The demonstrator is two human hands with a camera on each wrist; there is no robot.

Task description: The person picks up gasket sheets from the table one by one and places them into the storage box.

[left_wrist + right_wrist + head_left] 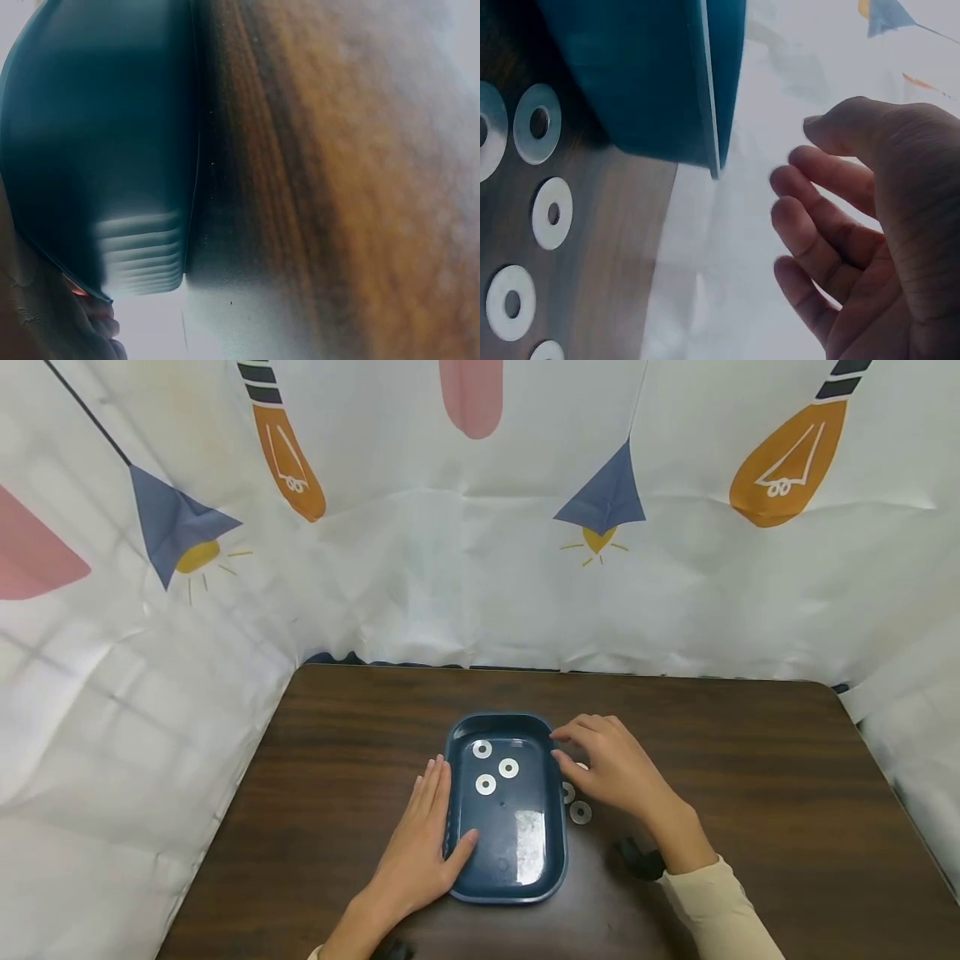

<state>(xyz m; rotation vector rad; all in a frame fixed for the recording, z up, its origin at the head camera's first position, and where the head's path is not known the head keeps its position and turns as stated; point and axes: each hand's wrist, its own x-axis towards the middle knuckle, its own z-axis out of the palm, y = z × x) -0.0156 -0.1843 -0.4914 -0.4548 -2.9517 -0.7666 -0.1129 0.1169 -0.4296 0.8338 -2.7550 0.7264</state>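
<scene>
Both hands, fingers unclenched, flank a blue tray on a dark wood-grain table before white lamp-printed cloth.

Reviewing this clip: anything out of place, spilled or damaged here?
Nothing stands out. The blue tray looks upright and intact, with three washers lying in it. More washers lie loose on the table beside its right side; none looks bent or broken.

The plain cream fabric right sleeve has a small black device beside it; the left sleeve's cream edge shows.
</scene>
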